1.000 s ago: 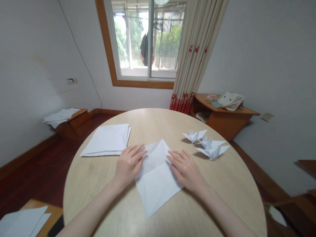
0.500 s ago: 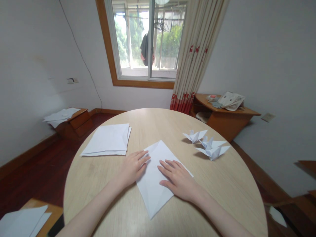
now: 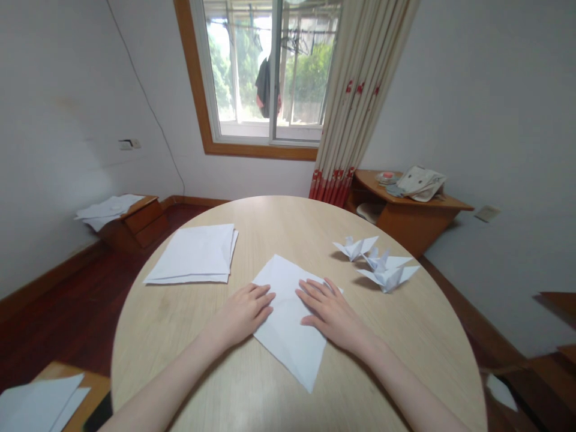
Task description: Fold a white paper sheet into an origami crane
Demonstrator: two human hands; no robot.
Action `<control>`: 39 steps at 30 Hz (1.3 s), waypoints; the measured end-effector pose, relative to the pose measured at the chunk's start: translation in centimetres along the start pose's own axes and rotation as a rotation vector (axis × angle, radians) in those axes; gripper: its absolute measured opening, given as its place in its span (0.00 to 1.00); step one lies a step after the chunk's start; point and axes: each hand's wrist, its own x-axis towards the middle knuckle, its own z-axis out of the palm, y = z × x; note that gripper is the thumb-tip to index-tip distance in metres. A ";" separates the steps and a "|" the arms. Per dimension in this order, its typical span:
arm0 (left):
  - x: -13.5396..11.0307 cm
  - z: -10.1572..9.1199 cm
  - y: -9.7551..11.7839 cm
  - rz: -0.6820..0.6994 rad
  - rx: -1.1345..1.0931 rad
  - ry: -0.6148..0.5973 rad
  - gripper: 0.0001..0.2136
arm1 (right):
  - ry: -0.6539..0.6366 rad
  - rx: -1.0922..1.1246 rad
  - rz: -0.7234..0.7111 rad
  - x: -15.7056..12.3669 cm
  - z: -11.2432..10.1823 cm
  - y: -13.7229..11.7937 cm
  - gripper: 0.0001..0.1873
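Creased paper sheet [image 3: 288,327], diamond-like, left hand [image 3: 245,313] and right hand [image 3: 333,315] outstretched upon it, wood-grain table [image 3: 405,336]

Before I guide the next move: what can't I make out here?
All in the head view:
Parts of the sheet: under the left hand and right hand.
Middle paper bird: partly behind the front paper bird.
Loose papers: cut off by the picture's edge.
Small things on the side table: too small and blurred.

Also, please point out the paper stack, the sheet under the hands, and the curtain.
Paper stack [image 3: 191,253]: head view, middle of its top.
Sheet [image 3: 288,321]: head view, its bare middle.
Curtain [image 3: 354,102]: head view, folds at mid-height.
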 end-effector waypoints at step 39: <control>0.0 -3.6 1.3 -0.014 -0.400 -0.430 0.35 | -0.343 0.359 0.123 -1.0 -3.0 0.1 0.43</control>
